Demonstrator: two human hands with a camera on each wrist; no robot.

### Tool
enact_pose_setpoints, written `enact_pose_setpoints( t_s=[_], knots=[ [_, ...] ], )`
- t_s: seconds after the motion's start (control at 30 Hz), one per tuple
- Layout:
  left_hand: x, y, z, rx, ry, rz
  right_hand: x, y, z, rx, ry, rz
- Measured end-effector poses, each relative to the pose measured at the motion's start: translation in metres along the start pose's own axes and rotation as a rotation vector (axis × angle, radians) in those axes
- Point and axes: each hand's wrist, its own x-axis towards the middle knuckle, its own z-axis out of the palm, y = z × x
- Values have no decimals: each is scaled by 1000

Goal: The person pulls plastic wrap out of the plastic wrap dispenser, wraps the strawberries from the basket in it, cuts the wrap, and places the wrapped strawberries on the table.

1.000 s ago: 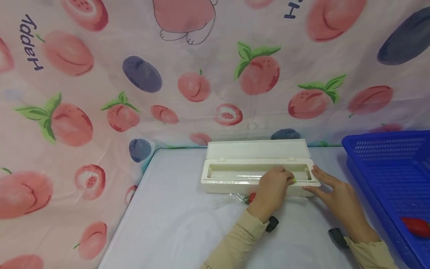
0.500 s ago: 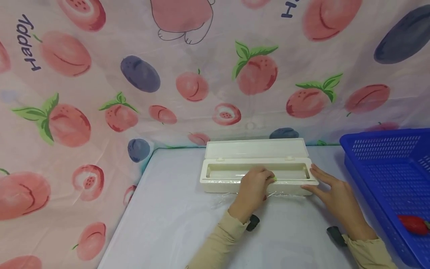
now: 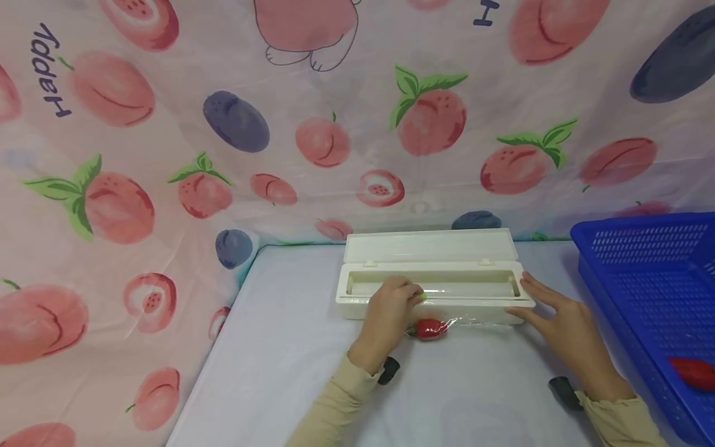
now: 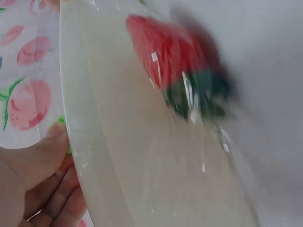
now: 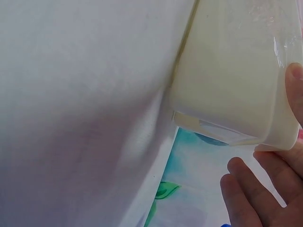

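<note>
A long white cling film dispenser [image 3: 436, 309] lies at the table's back with its lid [image 3: 430, 247] raised. My left hand [image 3: 388, 313] pinches a small green slider [image 4: 61, 120] on the dispenser's front edge, left of its middle. Clear film [image 3: 475, 322] hangs over the front and covers a red strawberry [image 3: 431, 329] with green leaves, which lies on the table just before the dispenser. At the right end my right hand [image 3: 564, 326] holds the dispenser's corner, thumb on the front and fingers at the end face.
To the right stands a blue plastic basket [image 3: 598, 298] with a red fruit-like piece [image 3: 692, 374] inside. Behind the white table [image 3: 279, 347] hangs a fruit-print cloth [image 3: 313, 93], which also drapes on the left side.
My left hand has slid left along the dispenser's front edge with the green slider. The strawberry, partly or wholly hidden behind that hand before, now shows. My right hand stays at the right end.
</note>
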Motion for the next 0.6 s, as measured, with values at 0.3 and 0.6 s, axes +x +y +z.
enact_pose_setpoints(
  t_s=[0.3, 0.6],
  knots=[
    [-15, -29, -19, -15, 34, -35, 1, -1, -1, -32, 17, 2],
    [-25, -48, -29, -13, 59, -52, 2, 1, 0, -26, 30, -21]
  ],
)
